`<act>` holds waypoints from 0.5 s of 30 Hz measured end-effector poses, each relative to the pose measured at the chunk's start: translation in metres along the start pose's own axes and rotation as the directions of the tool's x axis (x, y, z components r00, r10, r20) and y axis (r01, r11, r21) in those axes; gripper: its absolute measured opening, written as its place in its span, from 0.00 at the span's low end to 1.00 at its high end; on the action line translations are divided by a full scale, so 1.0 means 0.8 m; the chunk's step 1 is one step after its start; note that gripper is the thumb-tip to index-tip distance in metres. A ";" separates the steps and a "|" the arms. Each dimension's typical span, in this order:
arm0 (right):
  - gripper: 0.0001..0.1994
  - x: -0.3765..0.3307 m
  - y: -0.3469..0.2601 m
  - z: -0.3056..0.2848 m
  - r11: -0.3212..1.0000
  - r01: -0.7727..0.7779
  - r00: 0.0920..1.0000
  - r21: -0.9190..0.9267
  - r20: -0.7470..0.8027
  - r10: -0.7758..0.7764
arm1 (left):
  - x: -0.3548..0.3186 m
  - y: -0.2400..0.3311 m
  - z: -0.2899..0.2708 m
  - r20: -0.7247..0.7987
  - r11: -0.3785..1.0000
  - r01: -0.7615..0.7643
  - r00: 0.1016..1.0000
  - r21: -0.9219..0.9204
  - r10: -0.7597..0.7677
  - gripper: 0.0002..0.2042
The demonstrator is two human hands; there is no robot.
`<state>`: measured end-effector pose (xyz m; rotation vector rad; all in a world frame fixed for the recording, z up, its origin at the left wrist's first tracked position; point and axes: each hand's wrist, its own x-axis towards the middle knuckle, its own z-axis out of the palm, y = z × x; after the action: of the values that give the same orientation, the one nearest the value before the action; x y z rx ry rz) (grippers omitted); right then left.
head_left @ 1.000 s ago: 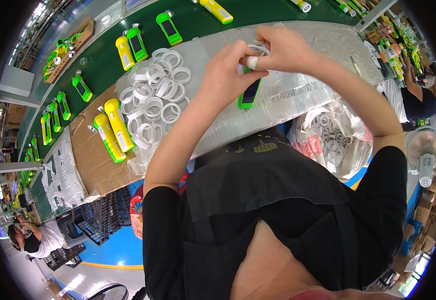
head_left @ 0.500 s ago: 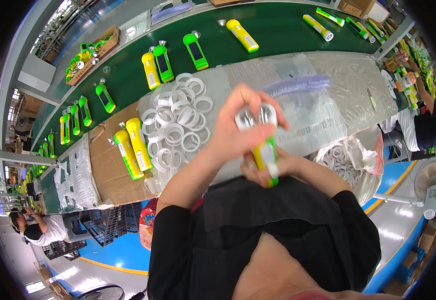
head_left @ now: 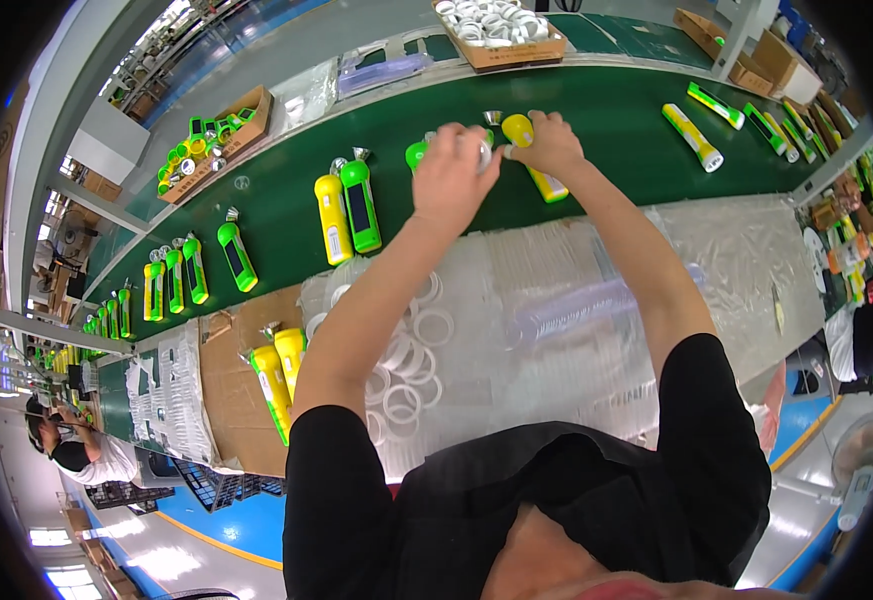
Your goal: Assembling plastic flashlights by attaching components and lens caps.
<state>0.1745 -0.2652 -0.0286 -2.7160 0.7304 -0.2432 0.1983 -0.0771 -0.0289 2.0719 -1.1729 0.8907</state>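
Observation:
Both arms stretch forward over the green conveyor belt (head_left: 616, 120). My left hand (head_left: 454, 180) is closed round a flashlight, of which mainly the round white-ringed end (head_left: 484, 155) shows; the rest is hidden by my fingers. Partly behind that hand lies a green flashlight (head_left: 416, 155). My right hand (head_left: 553, 148) grips a yellow flashlight (head_left: 548, 186) lying on the belt, with a loose silver reflector (head_left: 493, 118) by its head. Beneath my left forearm, a pile of white rings (head_left: 433, 327) spreads over the plastic-covered table.
Several green and yellow flashlights (head_left: 360, 205) lie along the belt to the left, two yellow ones (head_left: 272, 385) on cardboard. Beyond the belt stand a carton of white rings (head_left: 516, 55) and a carton of flashlight parts (head_left: 181, 185). Metal posts (head_left: 756, 35) rise on both sides.
Both hands have moved from near my chest, where they held a yellow-green flashlight together, out over the belt and apart. The right has taken hold of a yellow flashlight. The view has shifted too.

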 end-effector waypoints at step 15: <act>0.32 -0.170 0.004 -0.086 0.926 0.295 0.954 0.235 -0.024 -0.298 | 0.022 0.028 -0.039 0.832 0.231 0.867 0.492 -0.442 -0.257 0.37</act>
<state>0.0401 -0.2161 0.0234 -2.5832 0.2603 -0.3585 0.1769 -0.0722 0.0076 1.6272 -0.6222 -0.7822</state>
